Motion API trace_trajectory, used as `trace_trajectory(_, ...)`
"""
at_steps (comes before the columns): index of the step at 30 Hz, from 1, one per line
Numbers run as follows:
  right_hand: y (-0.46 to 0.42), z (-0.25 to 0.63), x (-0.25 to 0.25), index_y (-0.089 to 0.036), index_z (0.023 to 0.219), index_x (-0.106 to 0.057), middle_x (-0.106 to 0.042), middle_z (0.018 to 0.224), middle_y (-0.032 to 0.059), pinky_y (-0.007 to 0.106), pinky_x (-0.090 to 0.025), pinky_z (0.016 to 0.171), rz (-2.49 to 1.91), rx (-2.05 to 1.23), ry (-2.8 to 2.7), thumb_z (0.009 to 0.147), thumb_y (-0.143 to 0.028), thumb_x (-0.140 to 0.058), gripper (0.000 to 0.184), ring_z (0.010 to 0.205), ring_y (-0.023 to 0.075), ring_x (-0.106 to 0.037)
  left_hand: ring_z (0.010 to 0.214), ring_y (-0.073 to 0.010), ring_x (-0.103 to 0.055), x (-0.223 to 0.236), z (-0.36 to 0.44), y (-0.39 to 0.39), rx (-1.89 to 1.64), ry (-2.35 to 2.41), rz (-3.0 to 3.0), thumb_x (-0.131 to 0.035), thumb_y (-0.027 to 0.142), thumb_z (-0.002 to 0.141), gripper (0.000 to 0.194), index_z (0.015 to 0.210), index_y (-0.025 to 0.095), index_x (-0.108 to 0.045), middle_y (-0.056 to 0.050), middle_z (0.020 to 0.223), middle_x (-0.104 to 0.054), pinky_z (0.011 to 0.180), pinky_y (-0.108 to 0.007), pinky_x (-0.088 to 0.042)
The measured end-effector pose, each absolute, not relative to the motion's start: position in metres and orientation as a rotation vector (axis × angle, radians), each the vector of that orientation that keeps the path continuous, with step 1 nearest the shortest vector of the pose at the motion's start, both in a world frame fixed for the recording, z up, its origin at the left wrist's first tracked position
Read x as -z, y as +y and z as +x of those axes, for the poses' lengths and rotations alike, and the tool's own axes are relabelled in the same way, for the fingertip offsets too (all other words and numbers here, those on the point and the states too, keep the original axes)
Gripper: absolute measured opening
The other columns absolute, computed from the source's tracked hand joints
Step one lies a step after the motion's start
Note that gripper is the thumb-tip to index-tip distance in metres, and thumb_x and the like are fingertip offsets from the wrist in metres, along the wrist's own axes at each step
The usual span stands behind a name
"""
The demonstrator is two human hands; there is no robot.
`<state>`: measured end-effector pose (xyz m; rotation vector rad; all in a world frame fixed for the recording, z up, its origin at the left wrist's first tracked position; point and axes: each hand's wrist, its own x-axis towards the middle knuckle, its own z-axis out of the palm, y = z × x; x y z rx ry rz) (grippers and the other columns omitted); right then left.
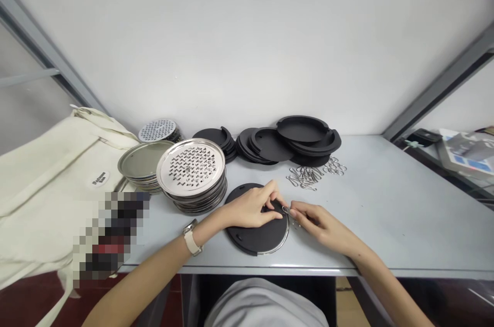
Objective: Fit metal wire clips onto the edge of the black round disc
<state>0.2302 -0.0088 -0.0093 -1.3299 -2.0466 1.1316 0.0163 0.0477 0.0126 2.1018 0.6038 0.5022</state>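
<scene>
1. Near the front edge of the grey surface (386, 203) lies a black disc (260, 237), flat, with a strip of bright metal rim (278, 247) showing along its right side and lower right.
2. The left hand (249, 208) rests across the disc, thumb apart from the forefinger and fingers bent toward the right edge. Whether those fingers pinch anything there I cannot tell.
3. The right hand (324, 224) is closed in a pinch on a small wire clip (286, 209), whose loop pokes out by the disc's right edge.
4. The disc looks light and fairly stiff, its matt black face probably giving good grip; the bright rim is likely slicker and perhaps sharp, so fingertips are safer on the black part.
5. To steady it, a spread palm on the face should do; to lift it, the outer black edge seems the best hold.
6. The clip appears thin, springy and smooth, easily twisted between the fingers; take it close behind the loop, between thumb and forefinger.
7. Similar clips lie in a loose pile (306, 176) beyond the hands, and would probably tangle if scooped together.
</scene>
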Motion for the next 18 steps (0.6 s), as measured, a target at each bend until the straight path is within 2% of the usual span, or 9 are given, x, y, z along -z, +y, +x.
trace_trajectory(7,-0.009,0.227,0.011,-0.021,0.07,-0.035,-0.037,0.064,-0.0045,0.024,-0.03,0.056,-1.373,-1.017,-2.021,0.098,-0.042,-0.032,0.035,0.059,0.012,-0.037,0.083,-0.014,-0.06,-0.008,0.016,0.047,-0.506,0.642,2.086,-0.065,0.02,0.081,0.028,0.097,0.021,-0.042,-0.006,0.11,-0.061,0.075,-0.028,-0.048)
trace_trajectory(12,-0.01,0.221,0.017,-0.021,0.073,-0.039,-0.042,0.063,-0.0043,0.024,-0.032,0.057,-1.43,-0.857,-2.076,0.098,-0.038,-0.032,0.031,0.057,0.012,-0.039,0.087,-0.0156,-0.056,-0.006,0.017,0.045,-0.52,0.684,2.179,-0.063,0.022,0.082,0.028,0.103,0.02,-0.045,-0.005,0.102,-0.057,0.078,-0.028,-0.046)
trace_trajectory(18,-0.01,0.222,0.02,-0.021,0.072,-0.037,-0.041,0.062,-0.0046,0.024,-0.031,0.056,-1.426,-0.846,-2.11,0.099,-0.037,-0.032,0.031,0.056,0.0119,-0.038,0.088,-0.0165,-0.055,-0.005,0.019,0.043,-0.532,0.68,2.211,-0.061,0.02,0.084,0.026,0.104,0.02,-0.043,-0.005,0.103,-0.057,0.077,-0.029,-0.045)
